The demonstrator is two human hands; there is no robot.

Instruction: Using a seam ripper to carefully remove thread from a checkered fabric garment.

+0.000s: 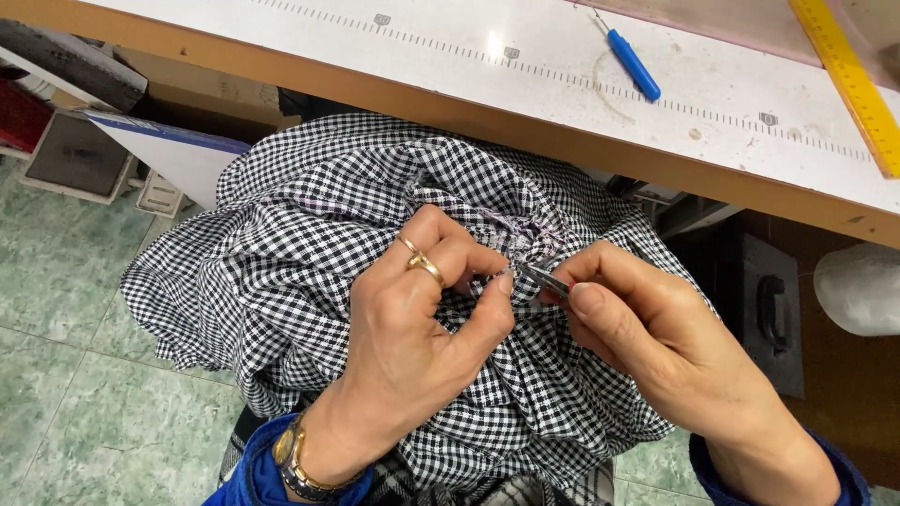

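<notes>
— Item one, the cloth?

— Black-and-white checked fabric, gathered into a crumpled heap on the person's lap, below the front edge of the worktop. It spreads from the left, over the green tiled floor, across to the right forearm.

— Left hand?

— Left hand: closed in a pinch, thumb and forefinger nipping a small fold of the fabric at the middle of the heap. Two gold rings on one finger; gold-and-dark wristwatch at the wrist, blue sleeve below it.

— Right hand?

— Right hand: closed around a small metal tool, held between thumb and fingers. The tip points left and meets the fabric just beside the left thumb. Whether it is a ripper or snips cannot be told; most of it is hidden in the grip.

— Entries on the worktop?

— White surface with a printed ruled scale running along it, wooden front edge. One blue-handled seam ripper lying loose near the far side, well apart from both hands. One yellow ruler at the right corner, lying on a slant.

— Surroundings?

— Dark box with a handle under the worktop to the right; a white rounded object beside it, kind unclear. Left of the lap, a white panel with a blue edge and cardboard boxes behind it.
</notes>
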